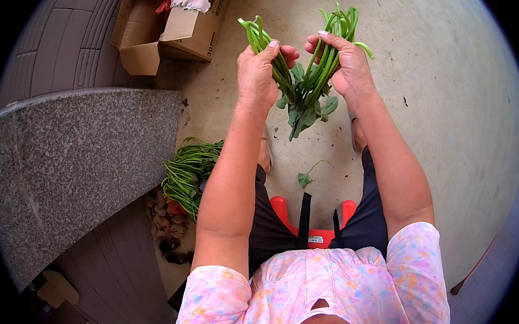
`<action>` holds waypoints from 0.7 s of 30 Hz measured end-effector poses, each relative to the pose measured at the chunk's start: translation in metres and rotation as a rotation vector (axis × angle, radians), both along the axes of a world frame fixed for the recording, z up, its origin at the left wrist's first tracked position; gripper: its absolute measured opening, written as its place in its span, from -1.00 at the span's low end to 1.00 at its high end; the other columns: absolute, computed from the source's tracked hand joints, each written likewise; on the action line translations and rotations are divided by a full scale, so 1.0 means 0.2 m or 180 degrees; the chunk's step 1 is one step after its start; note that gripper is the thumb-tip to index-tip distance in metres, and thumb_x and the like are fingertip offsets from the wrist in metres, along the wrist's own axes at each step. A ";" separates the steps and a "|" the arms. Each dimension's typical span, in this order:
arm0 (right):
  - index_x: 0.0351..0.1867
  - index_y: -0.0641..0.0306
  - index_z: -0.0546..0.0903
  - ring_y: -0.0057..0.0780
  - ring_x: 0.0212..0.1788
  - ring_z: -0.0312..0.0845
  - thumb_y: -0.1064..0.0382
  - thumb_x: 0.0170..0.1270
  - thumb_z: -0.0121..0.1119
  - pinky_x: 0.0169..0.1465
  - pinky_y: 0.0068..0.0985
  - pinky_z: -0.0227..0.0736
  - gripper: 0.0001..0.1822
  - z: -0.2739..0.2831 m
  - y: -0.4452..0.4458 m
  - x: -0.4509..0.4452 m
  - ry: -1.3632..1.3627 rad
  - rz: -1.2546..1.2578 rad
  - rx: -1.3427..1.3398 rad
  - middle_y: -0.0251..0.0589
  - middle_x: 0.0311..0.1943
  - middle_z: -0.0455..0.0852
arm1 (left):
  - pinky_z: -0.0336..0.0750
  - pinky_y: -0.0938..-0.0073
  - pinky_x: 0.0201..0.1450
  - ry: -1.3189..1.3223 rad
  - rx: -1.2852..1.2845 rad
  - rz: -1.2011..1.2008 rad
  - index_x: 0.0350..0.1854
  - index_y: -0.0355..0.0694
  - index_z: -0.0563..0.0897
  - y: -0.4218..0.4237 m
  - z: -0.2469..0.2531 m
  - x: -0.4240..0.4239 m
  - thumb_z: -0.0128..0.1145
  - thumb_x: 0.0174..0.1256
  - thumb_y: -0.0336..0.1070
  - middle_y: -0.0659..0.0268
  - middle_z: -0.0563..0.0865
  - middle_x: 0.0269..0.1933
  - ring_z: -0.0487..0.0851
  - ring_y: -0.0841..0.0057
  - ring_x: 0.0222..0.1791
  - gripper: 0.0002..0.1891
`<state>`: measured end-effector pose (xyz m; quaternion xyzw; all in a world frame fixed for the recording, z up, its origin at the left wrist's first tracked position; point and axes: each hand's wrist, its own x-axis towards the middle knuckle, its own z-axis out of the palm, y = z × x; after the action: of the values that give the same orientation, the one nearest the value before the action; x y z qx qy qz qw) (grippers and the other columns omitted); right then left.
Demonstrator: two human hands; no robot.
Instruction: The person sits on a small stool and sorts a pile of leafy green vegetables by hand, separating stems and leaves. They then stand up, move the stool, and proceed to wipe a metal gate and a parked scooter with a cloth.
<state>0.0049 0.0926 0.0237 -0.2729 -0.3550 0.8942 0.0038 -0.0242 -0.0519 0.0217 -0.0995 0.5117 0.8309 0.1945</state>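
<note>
Both hands are raised in front of me, each closed around long green leafy-vegetable stems. My left hand (260,72) grips one bundle of stems (283,77), its thumb laid along the top. A thicker bundle of stems (326,68) sits in my right hand (348,63), with bent stem ends sticking out above. The two bundles meet lower down in a V, where drooping dark green leaves (306,116) hang together. Whether the bundles are tied there, I cannot tell. One loose leaf on a thin stem (305,179) lies on the concrete floor below.
A large heap of similar stems (191,167) lies left of my leg, beside brownish roundish items (164,214). An open cardboard box (187,37) with cloths stands at upper left, near a speckled granite block (88,162). I sit on a red plastic stool (285,214).
</note>
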 end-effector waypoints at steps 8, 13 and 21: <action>-0.56 0.20 0.50 -0.65 -0.67 0.37 0.26 0.03 0.29 -0.58 -0.66 0.29 -0.82 0.01 0.20 -0.04 -0.0075 -0.0251 0.0708 -0.38 -0.68 0.51 | 0.37 0.44 -0.46 0.0132 -0.0251 0.0301 -0.30 -0.27 0.41 -0.22 0.06 -0.11 -0.08 0.32 -0.31 0.32 0.47 -0.51 0.42 0.52 -0.56 -0.87; -0.54 0.18 0.50 -0.68 -0.67 0.35 0.22 0.06 0.28 -0.57 -0.71 0.28 -0.81 0.03 0.24 -0.03 -0.0092 -0.0391 0.1431 -0.40 -0.67 0.50 | 0.38 0.53 -0.58 0.0124 -0.0736 0.0470 -0.34 -0.25 0.43 -0.29 0.06 -0.11 -0.07 0.31 -0.29 0.31 0.50 -0.55 0.44 0.56 -0.64 -0.86; -0.45 0.26 0.53 -0.65 -0.64 0.40 0.22 0.01 0.32 -0.57 -0.71 0.35 -0.78 0.00 0.07 -0.01 -0.0353 0.0357 0.0647 -0.33 -0.59 0.56 | 0.51 0.44 -0.49 0.0065 -0.0719 0.0093 -0.36 -0.29 0.43 -0.14 0.01 -0.03 -0.12 0.32 -0.28 0.20 0.57 -0.41 0.59 0.42 -0.48 -0.82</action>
<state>0.0035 0.1057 0.0240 -0.2998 -0.4581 0.8359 -0.0382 -0.0300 -0.0791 0.0242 -0.1198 0.6025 0.7717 0.1646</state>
